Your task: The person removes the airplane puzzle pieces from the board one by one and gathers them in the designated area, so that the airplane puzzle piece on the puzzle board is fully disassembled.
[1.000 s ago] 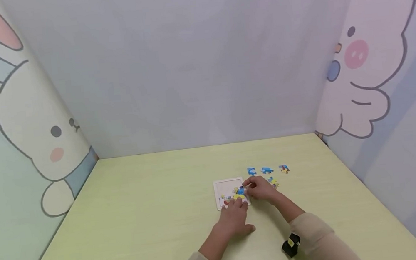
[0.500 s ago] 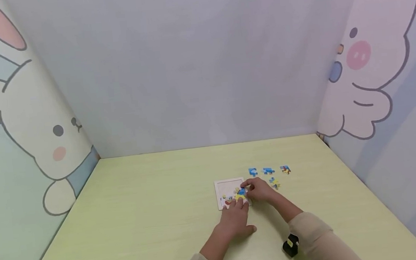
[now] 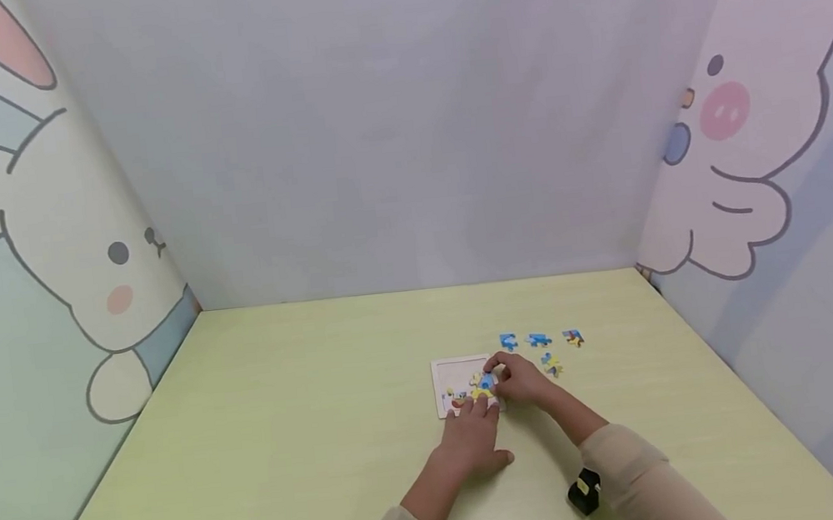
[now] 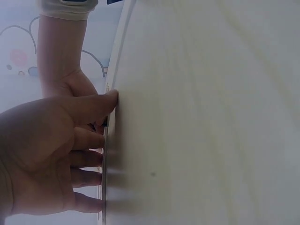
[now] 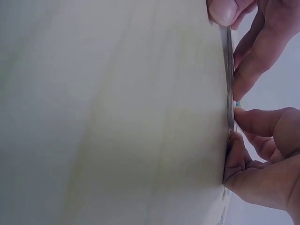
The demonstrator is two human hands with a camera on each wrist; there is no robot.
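Note:
A small square jigsaw puzzle board (image 3: 437, 388) with a pale frame lies flat on the table, several pieces filling its lower right part. My left hand (image 3: 470, 441) rests on its near edge, fingers stretched out over the frame and thumb spread to the right on the table. At the board's right side my right hand (image 3: 522, 379) holds a blue puzzle piece (image 3: 486, 380) between thumb and forefinger, its other fingers curled. In the right wrist view the right hand's fingertips (image 5: 238, 114) touch the board's edge. Fingers partly hide the piece's outline.
Loose puzzle pieces lie right of the board: a blue one (image 3: 509, 341), another blue one (image 3: 539, 339), a multicoloured one (image 3: 573, 338) and yellow-blue ones (image 3: 551, 364). A black device (image 3: 584, 492) sits at the right sleeve. Cartoon-printed walls border the yellow-green table (image 3: 290, 431).
My right fingers have shifted slightly over the blue piece at the board's right side. The left hand stays in place on the board. The head view has drifted a little.

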